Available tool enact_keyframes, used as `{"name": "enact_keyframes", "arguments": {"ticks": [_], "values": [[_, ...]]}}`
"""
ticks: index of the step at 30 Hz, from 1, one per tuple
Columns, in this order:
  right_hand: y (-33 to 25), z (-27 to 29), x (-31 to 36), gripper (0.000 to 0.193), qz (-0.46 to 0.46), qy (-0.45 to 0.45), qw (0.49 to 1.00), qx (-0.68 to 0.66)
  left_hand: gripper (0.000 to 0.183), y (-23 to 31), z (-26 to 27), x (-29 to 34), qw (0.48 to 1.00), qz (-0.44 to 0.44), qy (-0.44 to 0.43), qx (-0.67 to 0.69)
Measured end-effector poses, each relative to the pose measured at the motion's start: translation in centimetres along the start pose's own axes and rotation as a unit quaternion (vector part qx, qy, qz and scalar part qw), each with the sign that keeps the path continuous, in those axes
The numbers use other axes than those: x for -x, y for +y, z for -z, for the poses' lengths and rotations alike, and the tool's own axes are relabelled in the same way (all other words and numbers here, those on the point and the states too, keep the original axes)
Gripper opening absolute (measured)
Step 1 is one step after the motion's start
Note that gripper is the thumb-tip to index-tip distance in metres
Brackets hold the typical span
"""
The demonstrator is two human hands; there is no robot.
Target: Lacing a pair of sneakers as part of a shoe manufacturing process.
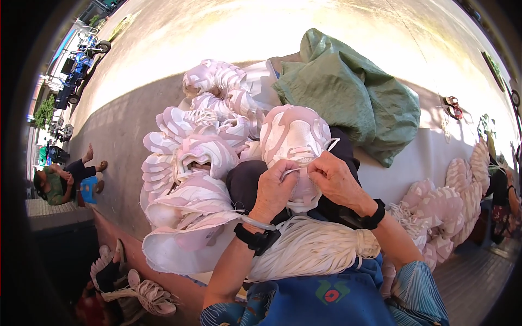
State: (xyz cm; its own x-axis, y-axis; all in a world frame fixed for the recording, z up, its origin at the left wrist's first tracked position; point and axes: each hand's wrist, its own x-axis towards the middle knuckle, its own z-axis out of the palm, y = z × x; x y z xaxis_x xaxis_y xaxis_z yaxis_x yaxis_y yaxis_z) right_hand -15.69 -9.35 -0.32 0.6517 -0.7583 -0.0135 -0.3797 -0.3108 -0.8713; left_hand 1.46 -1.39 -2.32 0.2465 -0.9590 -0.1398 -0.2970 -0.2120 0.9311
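Note:
A pink and white shoe upper [293, 133] rests across my knees, its toe pointing away from me. My left hand [276, 187] is closed in a pinch on a white shoelace [291, 171] at the lacing. Close beside it, my right hand [336, 179] pinches at the same lacing, thumb and fingers pressed together; a loose lace end sticks out above its knuckles. In my lap lies a thick bundle of cream laces [315, 244]. Each wrist wears a black band, and the left also has a pale bangle.
More pink and white uppers [201, 152] are heaped at my left. Beyond my knees lies a crumpled green sack [348, 92]. Laced uppers [435, 206] line the right side. Other people sit at the far left [54, 185], lower left and right edge. Sandals [453, 107] lie at the far right.

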Motion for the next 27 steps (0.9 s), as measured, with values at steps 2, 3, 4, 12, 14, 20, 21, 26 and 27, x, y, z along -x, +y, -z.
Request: {"name": "enact_keyframes", "arguments": {"ticks": [2, 3, 4, 12, 14, 20, 21, 26, 27], "values": [[0.4, -0.1, -0.1, 0.006, 0.022, -0.001, 0.999, -0.023, 0.012, -0.1, 0.2, -0.1, 1.0, -0.017, 0.004, 0.018], [0.7, -0.3, -0.1, 0.006, 0.022, 0.0, 1.0, -0.022, 0.011, 0.0, 0.2, -0.3, 0.998, 0.028, -0.009, 0.05], [1.1, -0.7, 0.0, 0.006, 0.034, 0.022, 0.999, -0.02, 0.009, 0.1, 0.3, -0.4, 0.994, 0.072, -0.023, 0.081], [1.3, -2.8, 0.5, 0.006, 0.061, 0.113, 0.991, 0.038, 0.01, 0.3, 0.1, -0.5, 0.994, 0.082, -0.009, 0.071], [1.0, -2.9, 0.7, 0.006, 0.058, 0.122, 0.989, 0.064, 0.01, 0.0, 0.0, -0.5, 0.996, 0.074, -0.002, 0.057], [-0.3, -1.8, 1.4, 0.01, 0.064, 0.091, 0.984, 0.139, 0.017, -0.3, 0.0, -0.3, 0.994, 0.084, -0.011, 0.066], [-0.3, -1.8, 1.5, 0.01, 0.064, 0.09, 0.984, 0.139, 0.018, -0.3, 0.0, -0.3, 0.996, 0.065, -0.008, 0.059], [0.3, -2.3, 1.6, 0.013, 0.071, 0.083, 0.968, 0.225, 0.019, -0.4, -0.1, -0.3, 0.998, 0.041, -0.011, 0.047], [0.4, -2.5, 1.5, 0.013, 0.071, 0.083, 0.968, 0.225, 0.019, -0.3, -0.1, -0.3, 0.998, 0.036, -0.006, 0.045]]}}
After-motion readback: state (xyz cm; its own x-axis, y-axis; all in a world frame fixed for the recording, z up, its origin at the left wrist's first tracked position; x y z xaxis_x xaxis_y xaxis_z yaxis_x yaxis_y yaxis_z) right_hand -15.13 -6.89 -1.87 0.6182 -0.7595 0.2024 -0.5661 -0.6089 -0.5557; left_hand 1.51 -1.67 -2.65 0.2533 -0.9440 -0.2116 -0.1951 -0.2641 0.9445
